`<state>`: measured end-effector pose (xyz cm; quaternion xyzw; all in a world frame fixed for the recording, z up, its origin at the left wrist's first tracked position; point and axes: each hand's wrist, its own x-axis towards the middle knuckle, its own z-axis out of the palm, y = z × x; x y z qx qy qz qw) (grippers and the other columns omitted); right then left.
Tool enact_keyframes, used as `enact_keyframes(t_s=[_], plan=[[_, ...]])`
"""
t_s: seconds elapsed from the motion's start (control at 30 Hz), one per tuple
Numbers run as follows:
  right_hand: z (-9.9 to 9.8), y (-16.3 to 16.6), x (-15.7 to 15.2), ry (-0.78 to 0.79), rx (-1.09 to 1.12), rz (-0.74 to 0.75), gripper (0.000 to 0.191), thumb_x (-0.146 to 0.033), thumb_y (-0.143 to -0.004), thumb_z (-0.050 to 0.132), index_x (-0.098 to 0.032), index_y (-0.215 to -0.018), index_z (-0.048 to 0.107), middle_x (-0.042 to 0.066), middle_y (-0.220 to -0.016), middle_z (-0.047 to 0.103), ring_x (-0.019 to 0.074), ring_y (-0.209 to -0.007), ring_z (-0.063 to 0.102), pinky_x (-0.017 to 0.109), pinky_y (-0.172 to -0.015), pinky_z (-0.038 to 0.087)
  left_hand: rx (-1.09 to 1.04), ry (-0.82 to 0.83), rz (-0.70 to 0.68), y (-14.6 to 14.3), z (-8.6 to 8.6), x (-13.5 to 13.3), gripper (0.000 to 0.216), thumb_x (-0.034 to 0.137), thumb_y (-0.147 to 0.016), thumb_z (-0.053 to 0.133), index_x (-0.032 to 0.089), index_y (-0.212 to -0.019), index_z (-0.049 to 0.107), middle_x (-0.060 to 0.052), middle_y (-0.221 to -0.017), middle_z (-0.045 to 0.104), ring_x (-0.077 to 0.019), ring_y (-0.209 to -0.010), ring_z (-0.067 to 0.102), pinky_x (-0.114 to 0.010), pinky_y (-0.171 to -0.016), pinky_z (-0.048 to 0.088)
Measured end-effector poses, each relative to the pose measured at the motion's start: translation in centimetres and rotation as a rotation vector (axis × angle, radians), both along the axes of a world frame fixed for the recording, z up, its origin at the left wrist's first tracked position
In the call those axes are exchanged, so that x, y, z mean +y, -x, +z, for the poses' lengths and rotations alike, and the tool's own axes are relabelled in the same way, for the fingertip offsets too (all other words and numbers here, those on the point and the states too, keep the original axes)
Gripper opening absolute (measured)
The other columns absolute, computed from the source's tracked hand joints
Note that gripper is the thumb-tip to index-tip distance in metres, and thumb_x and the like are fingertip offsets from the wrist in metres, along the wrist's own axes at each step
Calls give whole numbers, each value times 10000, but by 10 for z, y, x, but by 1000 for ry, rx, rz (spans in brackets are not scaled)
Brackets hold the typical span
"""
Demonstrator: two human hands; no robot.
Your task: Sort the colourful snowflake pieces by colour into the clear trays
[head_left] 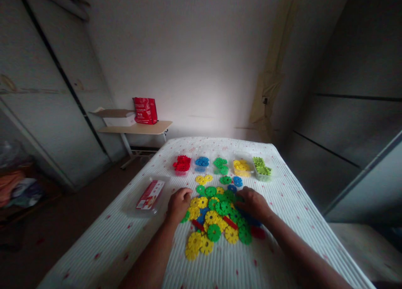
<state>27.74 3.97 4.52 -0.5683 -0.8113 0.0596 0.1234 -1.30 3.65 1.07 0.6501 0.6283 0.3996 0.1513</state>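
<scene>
A heap of flat plastic gear-shaped discs (pixel 216 216) in yellow, green, blue and red lies on the white table cover (pixel 282 197). My left hand (pixel 179 203) rests curled at the heap's left edge, touching yellow and green discs. At the heap's right edge my right hand (pixel 253 203) lies with fingers bent over green and blue discs; what it grips, if anything, is hidden. Behind the heap stands a row of clear tubs: red discs (pixel 182 163), blue discs (pixel 201 162), green discs (pixel 220 165), yellow discs (pixel 241 167) and light-green pieces (pixel 262 167).
A clear lidded box with a red card (pixel 150 195) lies left of the heap. A small side table (pixel 136 128) with a red bag (pixel 145 110) and a cardboard box stands by the back wall. Clothes pile up at far left on the floor.
</scene>
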Motion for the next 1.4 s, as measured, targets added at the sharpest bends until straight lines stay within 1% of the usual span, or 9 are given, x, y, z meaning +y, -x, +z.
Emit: enact_keyframes(t_s=[0.3, 0.5, 0.6, 0.77, 0.87, 0.93, 1.0, 1.2, 1.4], plan=[[-6, 0, 3, -14, 6, -11, 238, -287, -715, 605, -182, -928, 614, 86, -929, 626, 190, -855, 581, 247, -725, 418, -6, 20, 24, -2, 1, 0, 223, 143, -719, 446, 196, -792, 650, -25, -836, 686, -156, -819, 611, -257, -777, 447], [-3, 4, 3, 6, -17, -26, 207, -250, -699, 606, -171, -888, 576, 91, -878, 634, 185, -771, 583, 242, -647, 402, -34, 4, 9, -1, 1, 0, 210, 159, -721, 446, 203, -779, 644, -23, -823, 683, -160, -812, 605, -271, -783, 443], [3, 3, 5, 59, 33, -7, 206, -201, -678, 592, -189, -881, 557, 48, -800, 643, 156, -691, 564, 222, -590, 374, -40, 14, 19, -1, 0, 0, 207, 167, -719, 449, 207, -780, 643, -19, -822, 682, -158, -811, 602, -266, -778, 444], [17, -3, 10, 179, 404, 150, 142, -143, -677, 538, -175, -810, 574, -4, -717, 590, 113, -651, 523, 211, -591, 383, -31, 24, 22, -1, 1, -1, 203, 168, -718, 454, 210, -776, 644, -15, -823, 683, -155, -815, 602, -258, -778, 442], [24, 1, 6, 371, 705, 240, 209, -229, -689, 568, -164, -887, 581, -32, -635, 511, 95, -581, 470, 206, -537, 381, -22, 20, 21, -1, 1, -1, 209, 166, -724, 453, 201, -787, 649, -23, -826, 684, -158, -808, 603, -262, -775, 442], [24, 7, 2, 492, 781, 291, 265, -263, -684, 584, -161, -929, 586, -52, -588, 450, 83, -538, 425, 195, -493, 357, -13, 23, 17, -1, 0, 0, 215, 163, -729, 451, 197, -798, 651, -25, -834, 685, -157, -812, 604, -261, -779, 443], [22, 15, -2, 516, 724, 309, 279, -241, -668, 598, -165, -936, 608, -52, -585, 449, 80, -540, 417, 187, -481, 344, -11, 29, 16, -1, -1, 0, 216, 157, -731, 452, 198, -801, 652, -23, -839, 686, -154, -821, 604, -258, -789, 442], [15, 29, -4, 370, 326, 221, 362, -108, -605, 590, -205, -949, 650, -39, -661, 545, 90, -600, 462, 182, -519, 350, -30, 13, 21, 0, -4, 2, 211, 155, -732, 465, 196, -804, 660, -20, -835, 686, -149, -822, 604, -250, -790, 442], [19, 32, -7, 309, 273, 201, 267, -96, -560, 601, -174, -815, 606, -25, -739, 545, 96, -644, 451, 191, -549, 331, -34, 14, 25, 0, -5, 2, 210, 149, -724, 469, 196, -791, 662, -18, -825, 686, -147, -802, 607, -244, -766, 445]])
